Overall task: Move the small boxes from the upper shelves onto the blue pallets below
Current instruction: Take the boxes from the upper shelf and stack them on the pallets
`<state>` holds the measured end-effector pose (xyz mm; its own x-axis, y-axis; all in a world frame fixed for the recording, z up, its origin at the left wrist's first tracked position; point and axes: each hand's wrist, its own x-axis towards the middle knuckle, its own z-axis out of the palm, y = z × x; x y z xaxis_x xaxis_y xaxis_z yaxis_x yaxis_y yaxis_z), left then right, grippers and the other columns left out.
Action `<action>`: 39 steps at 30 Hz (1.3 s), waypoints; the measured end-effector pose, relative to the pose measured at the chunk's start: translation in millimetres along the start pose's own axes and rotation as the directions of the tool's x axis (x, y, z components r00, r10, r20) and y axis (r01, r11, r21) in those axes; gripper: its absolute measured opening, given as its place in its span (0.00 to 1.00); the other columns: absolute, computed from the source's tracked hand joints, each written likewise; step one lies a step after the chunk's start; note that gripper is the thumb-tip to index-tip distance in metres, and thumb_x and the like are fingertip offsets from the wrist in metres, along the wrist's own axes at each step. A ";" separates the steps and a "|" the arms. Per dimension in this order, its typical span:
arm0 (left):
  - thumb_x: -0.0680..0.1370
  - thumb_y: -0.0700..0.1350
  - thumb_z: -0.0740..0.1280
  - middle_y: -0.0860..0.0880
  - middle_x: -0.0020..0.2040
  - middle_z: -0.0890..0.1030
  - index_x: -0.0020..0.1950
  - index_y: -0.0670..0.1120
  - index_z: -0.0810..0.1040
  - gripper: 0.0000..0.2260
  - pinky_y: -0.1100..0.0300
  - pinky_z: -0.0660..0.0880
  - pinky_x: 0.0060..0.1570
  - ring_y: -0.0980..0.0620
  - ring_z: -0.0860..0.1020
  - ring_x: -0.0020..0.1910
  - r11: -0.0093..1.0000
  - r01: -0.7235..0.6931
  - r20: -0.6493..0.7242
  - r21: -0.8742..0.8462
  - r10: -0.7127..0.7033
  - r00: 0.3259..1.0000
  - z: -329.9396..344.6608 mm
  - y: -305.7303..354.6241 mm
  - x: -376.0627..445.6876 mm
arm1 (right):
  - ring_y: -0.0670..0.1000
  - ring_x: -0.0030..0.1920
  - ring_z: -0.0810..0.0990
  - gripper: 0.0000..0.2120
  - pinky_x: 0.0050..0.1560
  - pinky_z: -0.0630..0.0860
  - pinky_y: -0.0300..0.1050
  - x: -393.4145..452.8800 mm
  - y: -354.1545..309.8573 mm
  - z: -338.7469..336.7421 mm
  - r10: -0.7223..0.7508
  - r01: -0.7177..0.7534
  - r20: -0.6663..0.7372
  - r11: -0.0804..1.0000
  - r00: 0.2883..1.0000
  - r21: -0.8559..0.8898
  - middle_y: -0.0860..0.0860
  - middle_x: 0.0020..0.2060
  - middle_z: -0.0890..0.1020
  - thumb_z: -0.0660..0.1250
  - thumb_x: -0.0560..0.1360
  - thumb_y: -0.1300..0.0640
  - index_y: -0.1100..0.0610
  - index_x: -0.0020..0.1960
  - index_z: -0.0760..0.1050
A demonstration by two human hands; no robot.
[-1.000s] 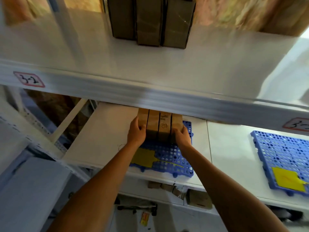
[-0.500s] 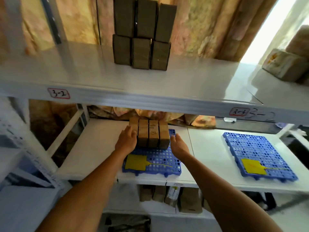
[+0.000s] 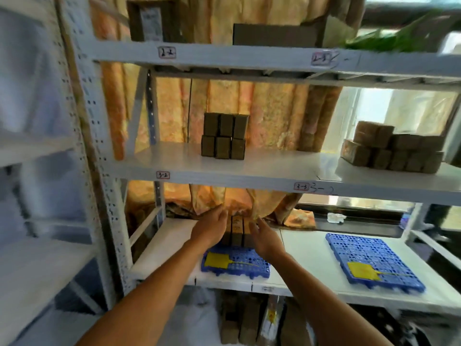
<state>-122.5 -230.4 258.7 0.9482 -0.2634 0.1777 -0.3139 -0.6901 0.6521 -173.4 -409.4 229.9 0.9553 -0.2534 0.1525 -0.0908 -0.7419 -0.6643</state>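
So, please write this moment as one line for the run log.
left hand: open | right hand: open | small boxes: standing on left blue pallet | right blue pallet: no boxes

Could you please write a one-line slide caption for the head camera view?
Both hands, left hand and right hand, open beside small boxes set on the left blue pallet; six boxes wait above.

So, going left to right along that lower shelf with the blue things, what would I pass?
Left hand → small boxes → right hand → bare white shelf → right blue pallet with a yellow tag.
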 end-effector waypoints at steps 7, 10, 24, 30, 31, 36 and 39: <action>0.84 0.62 0.49 0.52 0.80 0.65 0.80 0.56 0.62 0.26 0.52 0.64 0.71 0.47 0.66 0.77 0.999 -0.025 -0.058 -0.022 0.024 0.998 -51.4 39.9 -40.1 | 0.63 0.66 0.78 0.22 0.61 0.74 0.55 -41.7 -72.3 -37.2 -0.116 0.118 -0.026 0.992 0.993 0.050 0.58 0.68 0.78 0.52 0.85 0.42 0.52 0.70 0.71; 0.84 0.63 0.48 0.52 0.81 0.63 0.81 0.56 0.62 0.27 0.50 0.63 0.75 0.48 0.64 0.78 0.996 -0.033 -0.084 -0.086 0.026 0.996 -74.3 46.4 -38.6 | 0.62 0.70 0.75 0.25 0.66 0.72 0.56 -33.4 -95.7 -48.3 -0.133 0.136 -0.050 0.988 0.990 0.068 0.59 0.70 0.76 0.52 0.85 0.41 0.56 0.73 0.70; 0.87 0.52 0.52 0.45 0.72 0.75 0.67 0.52 0.76 0.16 0.57 0.67 0.60 0.47 0.73 0.69 0.910 -0.205 -0.233 -0.361 0.125 0.964 -144.0 54.7 119.9 | 0.61 0.70 0.75 0.25 0.63 0.75 0.53 139.8 -185.3 -31.6 -0.325 0.360 -0.262 0.928 0.909 0.097 0.54 0.71 0.75 0.53 0.83 0.41 0.51 0.76 0.65; 0.86 0.52 0.55 0.49 0.78 0.67 0.79 0.51 0.63 0.21 0.62 0.61 0.63 0.48 0.66 0.76 0.874 -0.264 -0.396 -0.409 0.091 0.914 -161.8 52.4 214.1 | 0.61 0.73 0.70 0.30 0.69 0.73 0.60 223.4 -210.2 -42.8 -0.432 0.369 -0.533 0.901 0.727 -0.227 0.54 0.76 0.71 0.59 0.81 0.47 0.51 0.81 0.58; 0.86 0.53 0.56 0.49 0.79 0.66 0.80 0.51 0.61 0.22 0.60 0.61 0.66 0.48 0.65 0.77 0.872 -0.271 -0.422 -0.408 0.083 0.903 -163.3 51.2 228.8 | 0.61 0.75 0.67 0.31 0.72 0.70 0.62 233.9 -212.3 -45.0 -0.444 0.332 -0.560 0.896 0.700 -0.296 0.55 0.77 0.69 0.59 0.81 0.47 0.52 0.81 0.57; 0.83 0.63 0.53 0.49 0.78 0.68 0.80 0.54 0.61 0.27 0.51 0.68 0.68 0.45 0.70 0.74 0.865 -0.172 -0.347 -0.471 -0.003 0.938 -160.0 42.5 287.9 | 0.64 0.77 0.62 0.32 0.74 0.59 0.69 279.6 -210.7 -48.6 -0.427 0.120 -0.541 0.852 0.724 -0.510 0.58 0.74 0.72 0.55 0.79 0.40 0.54 0.79 0.63; 0.82 0.66 0.50 0.50 0.62 0.81 0.65 0.54 0.77 0.25 0.55 0.71 0.55 0.53 0.79 0.54 0.870 -0.201 -0.338 -0.451 0.042 0.940 -156.3 41.0 305.9 | 0.65 0.75 0.66 0.27 0.75 0.50 0.75 293.8 -204.6 -50.3 -0.481 0.104 -0.519 0.796 0.707 -0.597 0.58 0.68 0.78 0.58 0.79 0.39 0.52 0.73 0.71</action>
<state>162.3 -233.8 455.0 0.8950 -0.0484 0.4434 -0.4411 -0.2430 0.8639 111.6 -363.3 447.4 0.5729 -0.1440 0.8069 -0.1410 -0.9871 -0.0761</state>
